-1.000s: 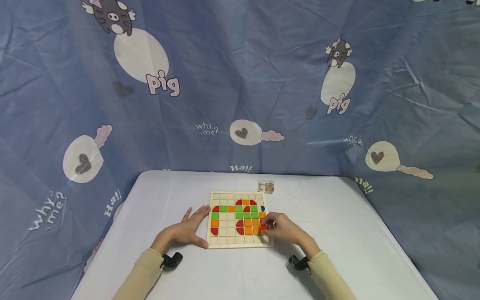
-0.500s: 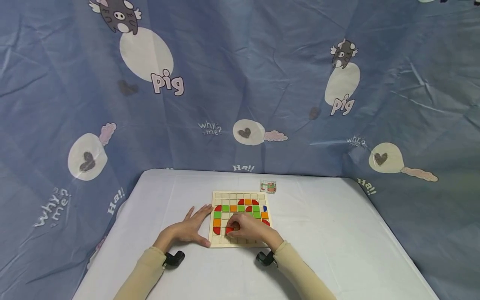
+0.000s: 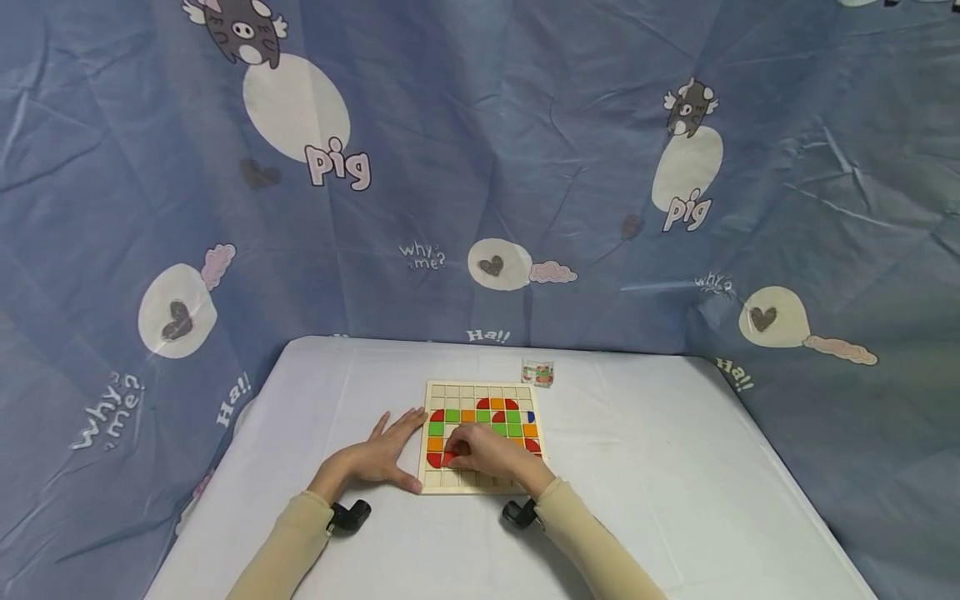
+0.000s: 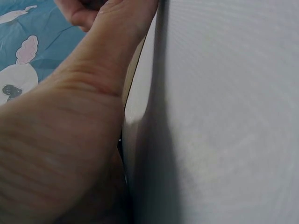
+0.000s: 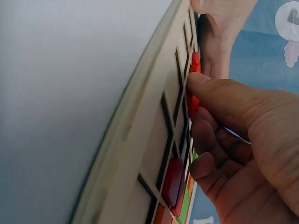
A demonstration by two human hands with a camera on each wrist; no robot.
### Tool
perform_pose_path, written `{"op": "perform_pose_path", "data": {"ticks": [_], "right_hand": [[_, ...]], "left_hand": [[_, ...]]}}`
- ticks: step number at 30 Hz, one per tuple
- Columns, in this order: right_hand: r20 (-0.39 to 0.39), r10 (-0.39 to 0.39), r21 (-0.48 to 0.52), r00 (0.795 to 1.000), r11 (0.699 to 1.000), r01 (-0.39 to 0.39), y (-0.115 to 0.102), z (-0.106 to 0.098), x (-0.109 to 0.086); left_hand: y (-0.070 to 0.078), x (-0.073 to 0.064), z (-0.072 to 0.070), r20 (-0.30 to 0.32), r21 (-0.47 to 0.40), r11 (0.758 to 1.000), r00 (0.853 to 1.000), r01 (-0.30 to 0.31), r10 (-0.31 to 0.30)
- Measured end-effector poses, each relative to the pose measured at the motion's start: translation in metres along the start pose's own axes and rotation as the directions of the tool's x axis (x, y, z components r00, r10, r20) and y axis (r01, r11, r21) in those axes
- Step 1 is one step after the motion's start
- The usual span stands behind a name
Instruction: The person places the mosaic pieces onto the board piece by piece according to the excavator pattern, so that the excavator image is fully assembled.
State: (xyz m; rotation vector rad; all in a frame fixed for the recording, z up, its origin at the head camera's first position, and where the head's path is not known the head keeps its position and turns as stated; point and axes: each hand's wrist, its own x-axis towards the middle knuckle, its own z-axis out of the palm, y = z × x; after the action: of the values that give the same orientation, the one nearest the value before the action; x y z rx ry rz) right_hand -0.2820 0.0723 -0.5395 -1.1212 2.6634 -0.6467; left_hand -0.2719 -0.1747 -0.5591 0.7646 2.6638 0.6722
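Observation:
A square wooden grid board [image 3: 452, 479] lies on the white table, several cells filled with red, orange and green tiles. My right hand [image 3: 491, 452] reaches over its lower left and pinches a red tile [image 3: 449, 459] close over a cell, beside the red quarter-round tile [image 3: 434, 460] in the left column. In the right wrist view the thumb [image 5: 219, 91] is against the red tile [image 5: 192, 103]; the other fingers curl below it. My left hand [image 3: 377, 457] lies spread along the board's left edge, thumb at the lower corner. Tiles under the right hand are hidden.
A small printed picture card [image 3: 537, 373] lies behind the board's far right corner. One cell at the right edge has a small blue piece [image 3: 531, 417]. A blue patterned cloth [image 3: 420, 200] hangs behind and beside the table.
My right hand has moved left across the board with the red tile, from the right edge to beside the left column. My left hand keeps its place at the board's edge.

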Motion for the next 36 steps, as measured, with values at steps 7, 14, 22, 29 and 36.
{"op": "perform_pose_path", "data": {"ticks": [7,14,22,29,36], "right_hand": [[0.037,-0.022,-0.036,0.999,0.999,0.023,-0.001,-0.004,0.0],[0.064,-0.072,-0.14,0.995,0.987,0.081,-0.009,-0.011,-0.003],[0.015,-0.055,-0.151,0.998,0.987,0.057,-0.014,-0.006,-0.006],[0.004,-0.039,-0.111,0.999,0.993,0.039,-0.009,-0.001,-0.005],[0.007,0.005,-0.042,1.0,0.999,-0.004,-0.007,-0.002,-0.007]], "left_hand": [[0.001,0.0,0.002,0.002,-0.004,1.0,1.0,0.002,-0.002],[0.004,-0.001,0.001,0.005,-0.013,1.0,1.0,-0.002,0.002],[0.002,-0.002,0.0,0.008,0.009,1.0,1.0,-0.009,0.009],[0.002,-0.004,0.0,0.001,0.004,1.0,1.0,-0.004,0.004],[0.002,-0.003,0.002,0.005,-0.003,1.0,1.0,-0.015,0.015]]}}
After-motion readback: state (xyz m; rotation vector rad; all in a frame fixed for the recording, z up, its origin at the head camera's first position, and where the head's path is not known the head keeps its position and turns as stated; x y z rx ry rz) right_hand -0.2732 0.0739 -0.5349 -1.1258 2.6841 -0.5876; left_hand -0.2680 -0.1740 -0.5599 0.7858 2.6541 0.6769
